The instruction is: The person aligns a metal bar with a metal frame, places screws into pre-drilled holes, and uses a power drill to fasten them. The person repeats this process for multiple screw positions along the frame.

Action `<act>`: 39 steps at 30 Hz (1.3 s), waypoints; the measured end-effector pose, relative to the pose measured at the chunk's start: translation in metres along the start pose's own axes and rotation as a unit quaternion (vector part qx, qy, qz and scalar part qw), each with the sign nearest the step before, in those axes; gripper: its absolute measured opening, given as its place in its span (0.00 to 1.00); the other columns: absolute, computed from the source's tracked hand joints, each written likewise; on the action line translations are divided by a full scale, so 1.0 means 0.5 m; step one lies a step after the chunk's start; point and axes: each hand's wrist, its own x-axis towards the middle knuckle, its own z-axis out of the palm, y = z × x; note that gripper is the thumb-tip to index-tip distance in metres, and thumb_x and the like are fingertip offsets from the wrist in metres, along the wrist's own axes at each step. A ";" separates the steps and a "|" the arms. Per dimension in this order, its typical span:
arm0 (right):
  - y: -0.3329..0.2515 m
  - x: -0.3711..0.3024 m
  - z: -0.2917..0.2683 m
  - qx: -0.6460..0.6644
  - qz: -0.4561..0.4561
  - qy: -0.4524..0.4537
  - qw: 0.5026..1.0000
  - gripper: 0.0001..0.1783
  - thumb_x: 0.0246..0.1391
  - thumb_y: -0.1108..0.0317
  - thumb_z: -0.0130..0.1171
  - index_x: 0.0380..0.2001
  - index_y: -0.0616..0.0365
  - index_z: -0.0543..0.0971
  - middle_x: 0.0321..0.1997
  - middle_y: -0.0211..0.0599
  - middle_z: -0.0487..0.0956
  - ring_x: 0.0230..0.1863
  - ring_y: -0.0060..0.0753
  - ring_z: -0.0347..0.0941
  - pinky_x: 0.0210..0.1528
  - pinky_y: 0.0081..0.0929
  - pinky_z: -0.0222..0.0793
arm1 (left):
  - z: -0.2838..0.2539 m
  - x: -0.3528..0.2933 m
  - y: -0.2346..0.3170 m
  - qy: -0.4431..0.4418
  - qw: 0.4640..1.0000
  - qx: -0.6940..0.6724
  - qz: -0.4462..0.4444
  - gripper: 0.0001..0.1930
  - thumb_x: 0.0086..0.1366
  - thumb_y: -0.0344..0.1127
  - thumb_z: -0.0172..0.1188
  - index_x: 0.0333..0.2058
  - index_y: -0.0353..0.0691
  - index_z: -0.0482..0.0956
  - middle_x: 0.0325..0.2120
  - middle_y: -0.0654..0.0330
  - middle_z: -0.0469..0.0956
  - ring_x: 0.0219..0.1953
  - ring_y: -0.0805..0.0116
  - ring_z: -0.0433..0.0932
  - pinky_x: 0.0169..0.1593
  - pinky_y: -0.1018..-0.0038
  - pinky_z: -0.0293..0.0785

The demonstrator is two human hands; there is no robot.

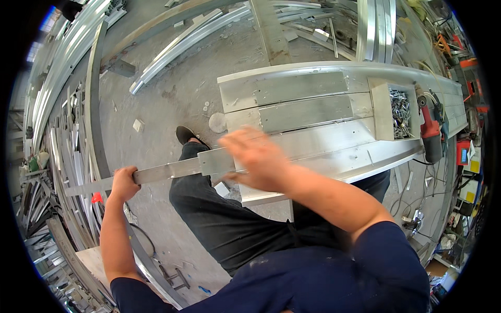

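Observation:
A long, narrow metal bar (pixel 167 172) stretches out over my left leg, its far-left part passing beyond my left hand (pixel 125 182). That hand is closed round the bar. At the bar's right end is a wider flat metal plate (pixel 215 161) with small holes, partly covered. My right hand (pixel 257 158) is over the plate's right end at the bench edge, blurred by motion. Its fingers look stretched out with the thumb apart; whether it touches the plate is unclear. Two similar flat plates (pixel 302 87) lie on the metal bench (pixel 323 141) beyond it.
On the bench's right stand an open box (pixel 382 112) of small metal fasteners (pixel 401 112) and a red-and-black power tool (pixel 430 130). Long metal profiles (pixel 57 94) crowd the left side. Cables (pixel 404 195) and scraps lie on the floor at right, beside cluttered tools.

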 end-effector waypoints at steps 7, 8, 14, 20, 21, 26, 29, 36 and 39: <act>0.134 -0.296 -0.202 -0.168 0.206 0.154 0.952 0.25 0.45 0.61 0.77 0.46 0.57 0.82 0.31 0.36 0.77 0.36 0.42 0.72 0.40 0.38 0.68 | 0.032 0.038 0.136 -0.014 0.999 -0.031 0.027 0.11 0.40 0.27 0.67 0.26 0.37 0.77 0.27 0.51 0.79 0.38 0.45 0.79 0.52 0.58 0.70; 0.145 -0.333 -0.217 -0.186 0.228 0.170 0.940 0.25 0.48 0.58 0.76 0.46 0.58 0.82 0.25 0.34 0.73 0.29 0.37 0.69 0.32 0.33 0.66 | 0.037 0.043 0.153 -0.013 0.999 -0.033 0.032 0.11 0.40 0.27 0.66 0.26 0.37 0.77 0.27 0.51 0.79 0.38 0.45 0.79 0.52 0.58 0.70; 0.184 -0.466 -0.200 -0.110 0.292 0.252 0.916 0.27 0.52 0.54 0.74 0.47 0.63 0.82 0.19 0.32 0.67 0.19 0.26 0.60 0.23 0.27 0.58 | 0.075 0.064 0.232 0.009 0.997 -0.042 0.062 0.10 0.43 0.28 0.64 0.29 0.37 0.80 0.28 0.50 0.81 0.40 0.45 0.79 0.54 0.59 0.68; 0.193 -0.471 -0.193 -0.114 0.274 0.261 0.919 0.29 0.53 0.52 0.73 0.49 0.64 0.81 0.19 0.33 0.67 0.18 0.27 0.60 0.23 0.27 0.58 | 0.078 0.078 0.282 -0.017 0.997 -0.054 0.045 0.11 0.43 0.29 0.65 0.29 0.37 0.80 0.29 0.49 0.81 0.41 0.45 0.79 0.54 0.59 0.68; 0.193 -0.470 -0.194 -0.118 0.271 0.254 0.921 0.29 0.53 0.52 0.73 0.49 0.64 0.81 0.19 0.33 0.67 0.18 0.28 0.61 0.23 0.27 0.58 | 0.077 0.079 0.285 -0.013 0.998 -0.053 0.045 0.11 0.43 0.29 0.65 0.29 0.37 0.80 0.29 0.49 0.81 0.40 0.45 0.79 0.54 0.59 0.68; 0.194 -0.472 -0.191 -0.119 0.270 0.250 0.922 0.30 0.54 0.49 0.72 0.49 0.64 0.81 0.19 0.33 0.67 0.18 0.29 0.61 0.22 0.28 0.58 | 0.067 0.075 0.298 -0.005 0.998 -0.048 0.049 0.11 0.43 0.28 0.66 0.29 0.36 0.80 0.29 0.49 0.81 0.41 0.44 0.79 0.54 0.59 0.69; 0.196 -0.468 -0.192 -0.131 0.261 0.247 0.924 0.30 0.54 0.48 0.71 0.48 0.64 0.82 0.18 0.33 0.67 0.18 0.30 0.62 0.22 0.28 0.58 | 0.066 0.064 0.292 0.012 0.997 -0.056 0.051 0.12 0.43 0.28 0.66 0.30 0.36 0.80 0.30 0.49 0.81 0.41 0.45 0.79 0.55 0.59 0.69; 0.187 -0.459 -0.196 -0.140 0.263 0.245 0.923 0.31 0.55 0.44 0.70 0.47 0.63 0.82 0.18 0.34 0.68 0.18 0.32 0.63 0.23 0.29 0.60 | 0.059 0.054 0.291 0.011 0.998 -0.032 0.047 0.13 0.42 0.29 0.67 0.31 0.37 0.81 0.31 0.49 0.81 0.42 0.46 0.79 0.56 0.59 0.68; 0.189 -0.461 -0.194 -0.139 0.266 0.242 0.923 0.31 0.55 0.44 0.70 0.47 0.63 0.82 0.18 0.35 0.68 0.18 0.32 0.63 0.23 0.30 0.61 | 0.059 0.058 0.302 0.000 0.999 -0.029 0.043 0.14 0.42 0.29 0.67 0.32 0.37 0.81 0.31 0.49 0.82 0.43 0.46 0.79 0.56 0.59 0.68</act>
